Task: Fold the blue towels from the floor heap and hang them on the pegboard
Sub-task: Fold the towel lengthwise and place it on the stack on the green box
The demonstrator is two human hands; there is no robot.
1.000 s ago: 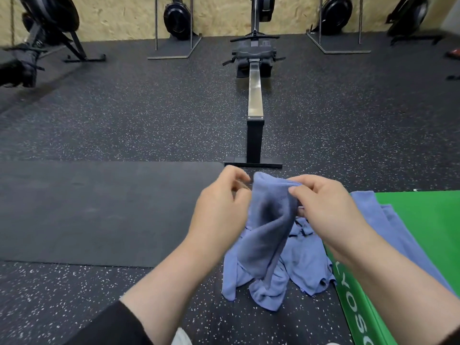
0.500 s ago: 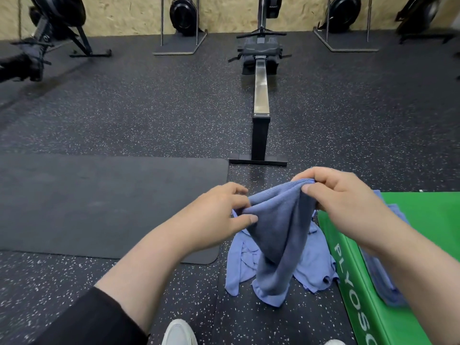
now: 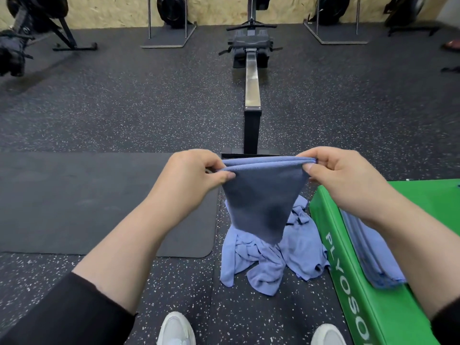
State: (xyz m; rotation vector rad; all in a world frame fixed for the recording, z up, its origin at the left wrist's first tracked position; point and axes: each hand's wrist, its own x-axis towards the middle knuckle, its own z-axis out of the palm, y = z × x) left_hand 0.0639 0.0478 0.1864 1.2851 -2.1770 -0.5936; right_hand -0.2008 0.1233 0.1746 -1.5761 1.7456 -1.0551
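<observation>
A blue towel [image 3: 261, 195] hangs doubled over in front of me, its top edge stretched level. My left hand [image 3: 191, 173] pinches the left end of that edge and my right hand [image 3: 341, 170] pinches the right end. Below it a crumpled heap of blue towels [image 3: 268, 260] lies on the speckled rubber floor. Folded blue towels [image 3: 373, 255] rest on top of the green box, partly hidden by my right forearm. No pegboard is in view.
The green plyo box [image 3: 353, 295] stands at my right. A dark mat [image 3: 87, 200] lies on the floor to the left. A rowing machine [image 3: 252, 78] runs away from me straight ahead, with more machines along the far wall. My white shoes [image 3: 175, 329] show at the bottom.
My hands have moved apart and risen, pulling the towel's top edge from a bunched state into a taut straight line. The view has tilted downward, bringing my shoes into sight.
</observation>
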